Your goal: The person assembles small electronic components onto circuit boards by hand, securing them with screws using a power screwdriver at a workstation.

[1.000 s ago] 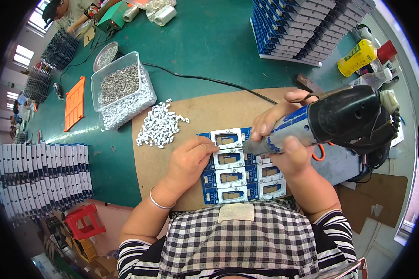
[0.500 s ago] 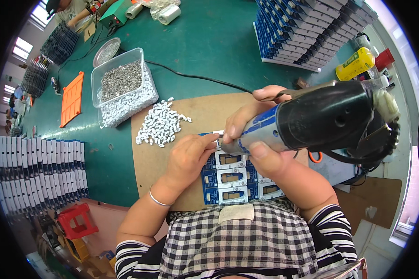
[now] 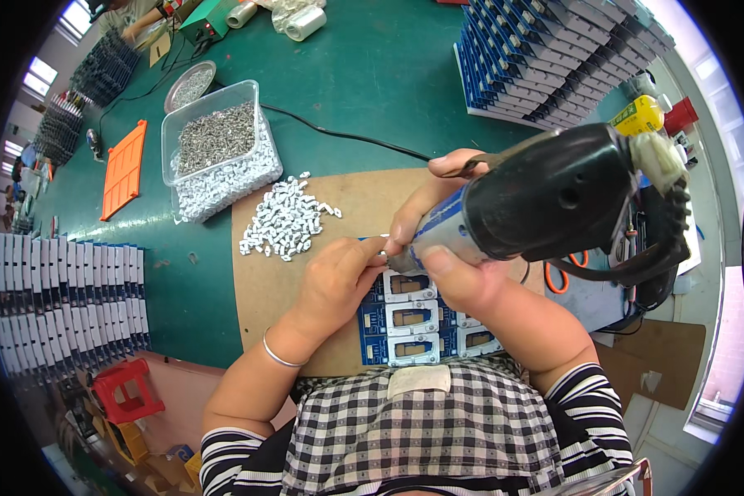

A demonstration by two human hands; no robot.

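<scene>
My right hand [image 3: 463, 277] is wrapped around a corded electric screwdriver [image 3: 537, 202] with a black rear housing and a silver-blue front. Its nose points down and left, meeting the fingertips of my left hand [image 3: 332, 277]. That hand rests over the upper left corner of a blue circuit board panel [image 3: 374, 339], thumb and fingers pinched together; anything small between them is hidden. White plastic frames [image 3: 413, 349] with rectangular openings sit in rows on the panel. Under it lies a brown board [image 3: 339, 198]. A pile of small white plastic pieces [image 3: 281, 219] lies left of my left hand.
Beyond the pile stands a clear tub [image 3: 264, 161] of screws and white pieces. An orange tray [image 3: 124, 174] lies farther left. Stacked board panels rise at left [image 3: 66, 289] and far right [image 3: 546, 66]. Orange-handled scissors [image 3: 556, 279] lie to the right. A black cord [image 3: 347, 132] crosses the green table.
The screwdriver and my right hand have shifted a little left, the tool's rear end most. My left hand stays pinched by the nose. The whole view has turned slightly.
</scene>
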